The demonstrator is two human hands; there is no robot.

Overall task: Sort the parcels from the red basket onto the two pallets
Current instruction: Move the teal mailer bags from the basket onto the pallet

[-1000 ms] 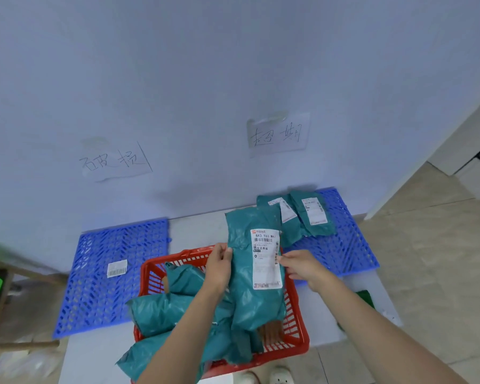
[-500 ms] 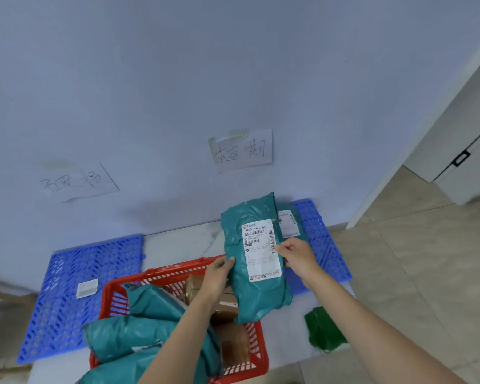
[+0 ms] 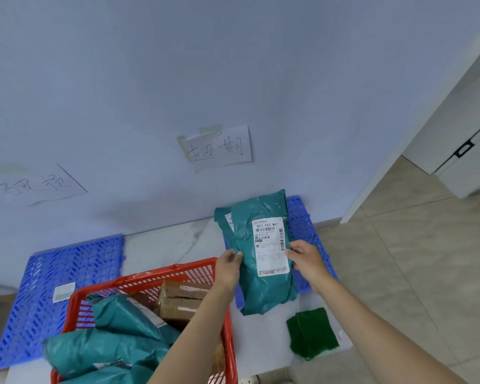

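On the far left, the left pallet (image 3: 39, 295) carries only a loose label. Beside it, the red basket (image 3: 155, 275) is still full. My left hand (image 3: 229, 268) and right hand (image 3: 306, 259) pinch a teal parcel (image 3: 263, 256), label reading "843 Y63 M47", above the right pallet (image 3: 308, 234). Misreading it could send it to the wrong pallet; the slick bag might slip.
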